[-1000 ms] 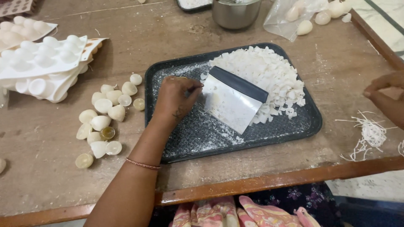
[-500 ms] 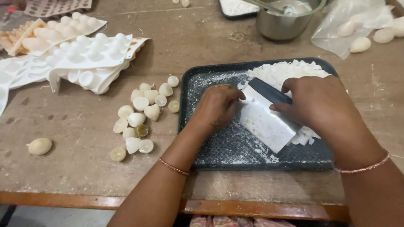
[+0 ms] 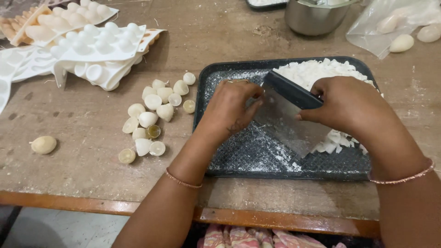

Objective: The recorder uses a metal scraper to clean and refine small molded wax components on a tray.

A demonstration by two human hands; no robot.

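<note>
Head view: the right hand [image 3: 351,108] grips the scraper [image 3: 294,115] at frame centre, blade slanting down-right, beside white chips [image 3: 317,73]; the left hand [image 3: 232,108] is curled, touching its left edge.

I am looking at what seems a small craft workshop, likely for moulded soap or candle pieces. A worn wooden table [image 3: 92,133] is carrying white silicone moulds [image 3: 92,50] lying far to the left of my left hand [image 3: 232,108], with small cast domes [image 3: 154,117] sitting just left of it. A dark tray [image 3: 257,160] under both hands is holding white shavings [image 3: 317,71], and a steel bowl [image 3: 314,16] is standing beyond them.
</note>
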